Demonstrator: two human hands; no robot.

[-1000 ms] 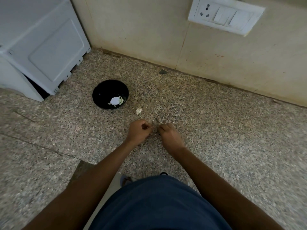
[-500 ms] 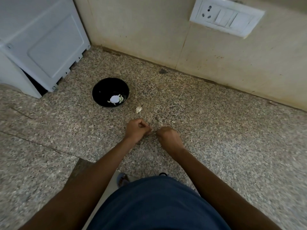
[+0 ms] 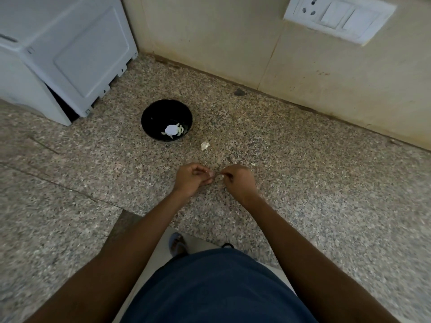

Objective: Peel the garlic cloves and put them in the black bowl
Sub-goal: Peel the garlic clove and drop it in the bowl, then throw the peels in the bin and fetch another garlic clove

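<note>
Both hands (image 3: 215, 179) curled, fingertips meeting over countertop (image 3: 303, 183).

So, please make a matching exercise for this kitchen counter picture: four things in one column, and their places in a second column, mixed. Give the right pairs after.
Things
1. black bowl
2. loose garlic skin
3. switch plate
4. white appliance

Places
A. on the wall, upper right
B. far left corner of the counter
C. on the counter between the bowl and the hands
D. on the counter, holding pale garlic cloves

Pairs: 1-D, 2-C, 3-A, 4-B
</note>
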